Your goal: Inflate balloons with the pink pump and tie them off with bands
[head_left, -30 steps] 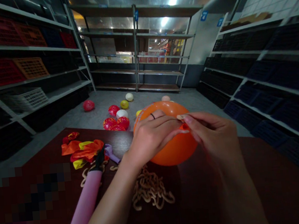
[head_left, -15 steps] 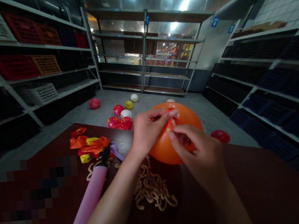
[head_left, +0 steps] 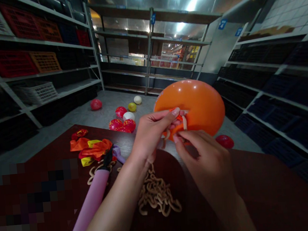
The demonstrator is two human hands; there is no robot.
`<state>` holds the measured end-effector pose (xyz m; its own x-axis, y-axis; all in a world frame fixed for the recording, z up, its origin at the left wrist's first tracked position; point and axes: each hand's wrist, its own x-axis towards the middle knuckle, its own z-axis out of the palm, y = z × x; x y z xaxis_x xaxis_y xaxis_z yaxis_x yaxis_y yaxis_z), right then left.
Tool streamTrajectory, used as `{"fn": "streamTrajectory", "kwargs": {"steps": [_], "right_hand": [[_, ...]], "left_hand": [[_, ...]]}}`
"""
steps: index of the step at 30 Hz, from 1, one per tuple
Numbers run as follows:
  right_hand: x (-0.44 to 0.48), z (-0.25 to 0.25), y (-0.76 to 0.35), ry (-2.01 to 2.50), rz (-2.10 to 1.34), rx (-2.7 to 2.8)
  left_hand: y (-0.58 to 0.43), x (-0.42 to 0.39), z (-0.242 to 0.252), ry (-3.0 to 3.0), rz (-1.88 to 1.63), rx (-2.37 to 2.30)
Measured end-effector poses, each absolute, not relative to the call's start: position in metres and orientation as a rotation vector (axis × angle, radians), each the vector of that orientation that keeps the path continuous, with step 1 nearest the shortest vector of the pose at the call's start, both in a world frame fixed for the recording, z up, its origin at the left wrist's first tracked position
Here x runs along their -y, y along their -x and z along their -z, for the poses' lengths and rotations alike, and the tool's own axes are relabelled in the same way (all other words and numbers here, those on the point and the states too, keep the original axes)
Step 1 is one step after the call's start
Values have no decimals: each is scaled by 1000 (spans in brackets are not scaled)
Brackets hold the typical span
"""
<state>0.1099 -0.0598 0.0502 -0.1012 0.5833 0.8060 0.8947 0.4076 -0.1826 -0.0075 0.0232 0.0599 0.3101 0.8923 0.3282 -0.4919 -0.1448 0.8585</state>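
Observation:
An inflated orange balloon (head_left: 196, 101) hangs above the far edge of the table, beyond both hands. My left hand (head_left: 155, 131) is closed, thumb and forefinger pinching the balloon's neck. My right hand (head_left: 206, 154) pinches just below, where an orange strip of the neck reaches its fingertips; its exact hold is partly hidden. A tan curled strip (head_left: 185, 122) shows between the hands by the neck. Under my left wrist lies a heap of tan curled strips (head_left: 158, 194). A pink balloon pump (head_left: 89, 209) with a black nozzle lies left of my left forearm.
Limp orange, red and yellow balloons (head_left: 92, 148) and a purple one (head_left: 117, 153) lie on the dark table (head_left: 258, 192). Several inflated balloons, including a red one (head_left: 96, 104), rest on the floor. Shelves with crates (head_left: 9, 61) stand around.
The orange balloon has risen and tilted away to the upper right. My hands remain at its neck, the right fingertips slightly lower, and a tan strip now shows more clearly between them.

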Motion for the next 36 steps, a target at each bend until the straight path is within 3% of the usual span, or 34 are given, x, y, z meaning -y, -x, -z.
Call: {"fn": "streamTrajectory", "kwargs": {"steps": [10, 15, 18, 24, 31, 36], "right_hand": [[40, -34, -114, 1364, 377, 1672], [51, -53, -130, 1341, -380, 1569], [55, -65, -144, 1101, -828, 1335], [48, -69, -159, 860, -1186, 1040], [49, -65, -154, 895, -1158, 1113], [52, -65, -157, 957, -1062, 1181]], "left_hand": [[-15, -11, -55, -1197, -1398, -469], [-6, -20, -56, -1278, -1451, -504], [-2, -23, -55, -1184, -1328, -427], [-10, -21, -54, -957, -1217, -234], [-16, -17, -46, -1565, -1450, -435], [-17, -11, -42, -2111, -1372, -540]]}}
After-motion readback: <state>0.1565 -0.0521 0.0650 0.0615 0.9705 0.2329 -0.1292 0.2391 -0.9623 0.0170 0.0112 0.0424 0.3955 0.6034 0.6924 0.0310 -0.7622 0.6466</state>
